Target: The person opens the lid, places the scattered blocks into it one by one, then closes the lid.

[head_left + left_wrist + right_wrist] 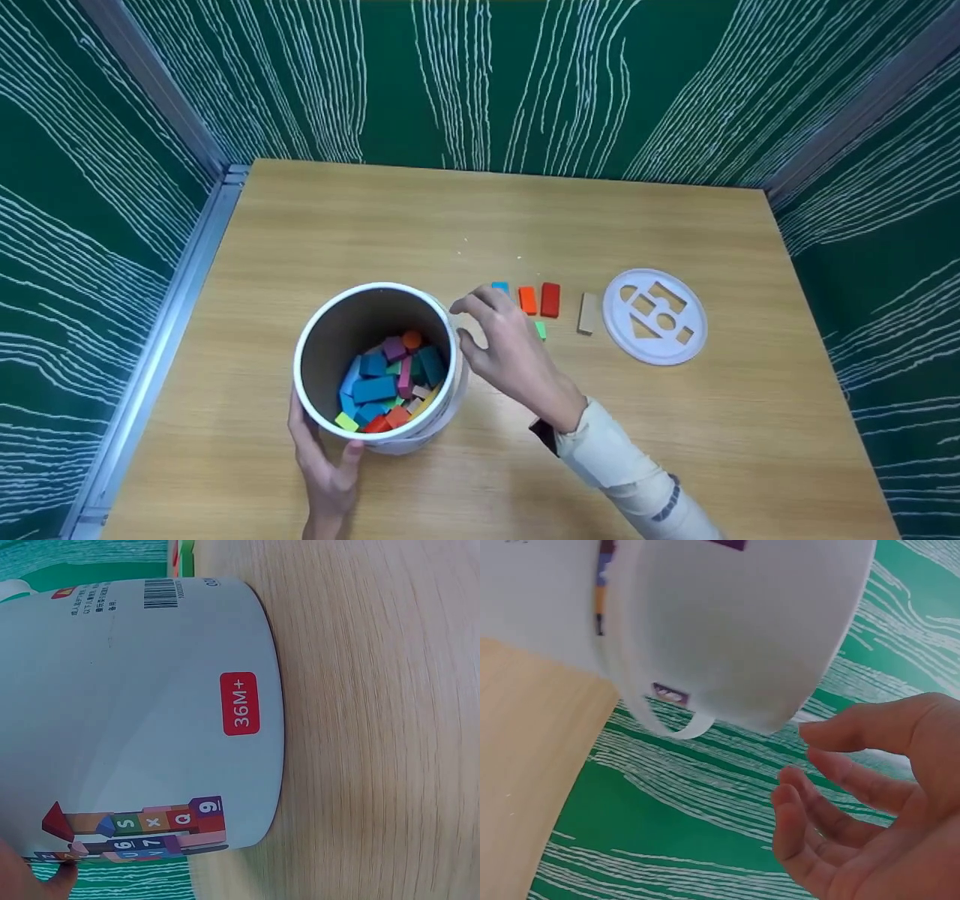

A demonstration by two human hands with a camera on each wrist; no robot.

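"What's the left hand doing?"
"Gripping the white bucket on the table, blocks inside."
"And the right hand?"
"Half open, empty, just beside it. I think this step is steadying the bucket; next, those fingers might need to pinch."

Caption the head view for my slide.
Left hand holds an open bucket of coloured blocks, right hand beside it, cutout lid on the table.

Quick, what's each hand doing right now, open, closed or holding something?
Left hand: holding the white toy-block bucket by its side.
Right hand: open and empty, loosely bent beside the bucket.
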